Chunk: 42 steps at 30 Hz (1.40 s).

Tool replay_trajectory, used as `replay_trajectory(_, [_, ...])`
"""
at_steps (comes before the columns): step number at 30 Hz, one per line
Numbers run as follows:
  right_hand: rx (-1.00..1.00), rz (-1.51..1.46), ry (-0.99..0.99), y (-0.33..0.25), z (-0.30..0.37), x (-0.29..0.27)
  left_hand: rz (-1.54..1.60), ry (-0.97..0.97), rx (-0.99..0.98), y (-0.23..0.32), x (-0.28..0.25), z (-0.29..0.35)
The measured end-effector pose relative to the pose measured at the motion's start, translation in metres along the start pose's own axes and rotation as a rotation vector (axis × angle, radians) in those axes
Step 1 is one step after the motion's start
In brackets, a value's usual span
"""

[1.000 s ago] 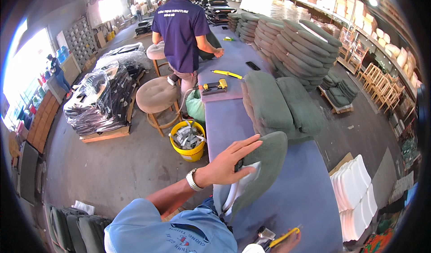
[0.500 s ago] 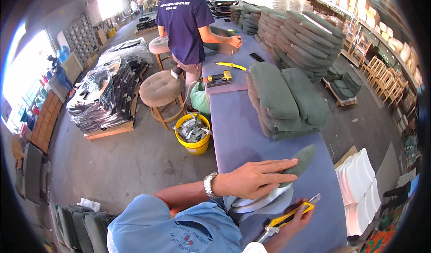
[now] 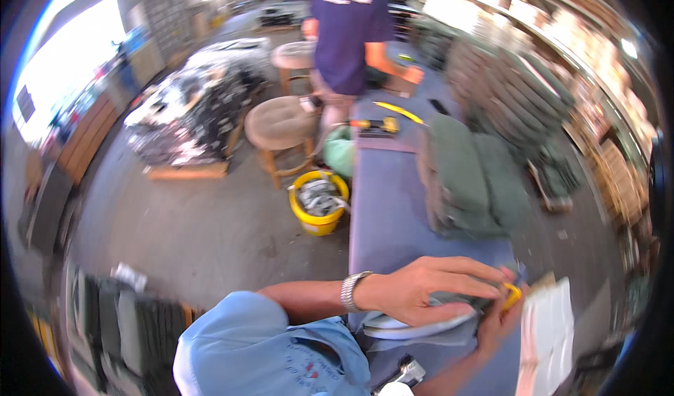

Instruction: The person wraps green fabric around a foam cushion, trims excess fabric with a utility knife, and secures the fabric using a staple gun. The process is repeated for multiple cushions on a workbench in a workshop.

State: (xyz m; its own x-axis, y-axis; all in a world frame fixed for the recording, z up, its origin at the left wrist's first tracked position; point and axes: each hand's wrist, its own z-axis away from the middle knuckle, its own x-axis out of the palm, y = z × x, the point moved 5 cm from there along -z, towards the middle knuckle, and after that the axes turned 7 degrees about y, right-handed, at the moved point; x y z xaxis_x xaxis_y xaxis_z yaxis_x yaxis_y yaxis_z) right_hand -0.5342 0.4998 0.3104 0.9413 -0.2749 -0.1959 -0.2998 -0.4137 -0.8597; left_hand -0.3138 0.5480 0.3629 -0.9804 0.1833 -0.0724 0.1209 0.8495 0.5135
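My left hand, with a metal watch at its wrist, lies with outstretched fingers over a seat cushion. This cushion has grey-green fabric and a pale underside edge; much of it is hidden beneath the hand. My right hand is closed around a yellow utility knife at the cushion's right side, close to my left fingertips. Blur hides whether the blade touches the fabric. A silver-and-black tool, only partly visible, is near my right forearm at the lower edge.
Grey-green cushions are stacked on the padded blue table. Beyond them are a yellow-and-black staple gun and a yellow-handled tool. A scrap-filled yellow bucket stands left of the table. A co-worker works farther along it.
My right hand has moved the knife up and forward, to the cushion's far right side. My left hand stays over the cushion. The whole view has shifted and blurred.
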Motion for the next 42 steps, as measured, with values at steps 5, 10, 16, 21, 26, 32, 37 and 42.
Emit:
replay_trajectory(5, [0.046,-0.013,0.003,0.022,-0.001,-0.013,0.629,0.079,0.227,0.070,-0.053,-0.034])
replay_trajectory(10, [0.056,-0.009,0.009,0.015,-0.002,-0.007,0.924,0.052,0.357,0.109,-0.052,-0.048])
replay_trajectory(16, [0.111,-0.054,0.050,0.010,0.006,-0.006,1.012,0.012,0.659,0.102,-0.039,-0.049])
replay_trajectory(21, [0.059,-0.013,0.028,0.007,0.008,-0.003,0.968,-0.022,0.677,0.107,-0.044,-0.054])
replay_trajectory(26, [0.010,0.068,0.011,-0.002,0.013,-0.007,1.003,-0.051,0.592,0.097,-0.036,-0.053])
replay_trajectory(32, [0.062,0.010,0.052,-0.023,0.029,-0.012,1.093,-0.069,0.434,0.093,-0.023,-0.060])
replay_trajectory(37, [0.139,-0.023,0.133,-0.025,0.038,-0.013,1.127,-0.133,0.516,0.083,-0.006,-0.066])
replay_trajectory(42, [0.024,0.046,0.110,-0.011,0.035,-0.034,1.131,-0.148,0.477,0.077,-0.005,-0.063])
